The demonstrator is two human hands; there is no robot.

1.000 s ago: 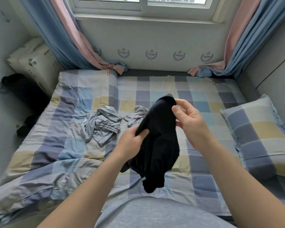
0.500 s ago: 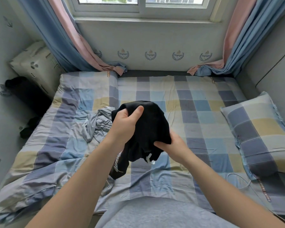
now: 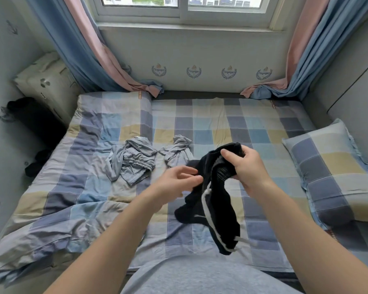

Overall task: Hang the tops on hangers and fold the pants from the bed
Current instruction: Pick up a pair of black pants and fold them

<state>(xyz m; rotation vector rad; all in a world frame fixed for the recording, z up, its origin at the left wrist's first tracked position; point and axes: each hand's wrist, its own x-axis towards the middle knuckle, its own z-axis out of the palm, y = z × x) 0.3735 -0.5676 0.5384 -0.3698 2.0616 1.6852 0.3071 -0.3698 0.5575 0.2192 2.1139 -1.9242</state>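
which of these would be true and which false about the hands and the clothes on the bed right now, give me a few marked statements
1. The right hand grips the black garment. True.
2. The left hand holds a hanger. False: it holds nothing, and its fingertips are at the black garment's edge.
3. A grey garment lies crumpled on the bed. True.
4. The checked pillow lies on the bed's left side. False: it is on the right side.
5. The black garment lies folded flat on the bed. False: it hangs unfolded from the right hand.
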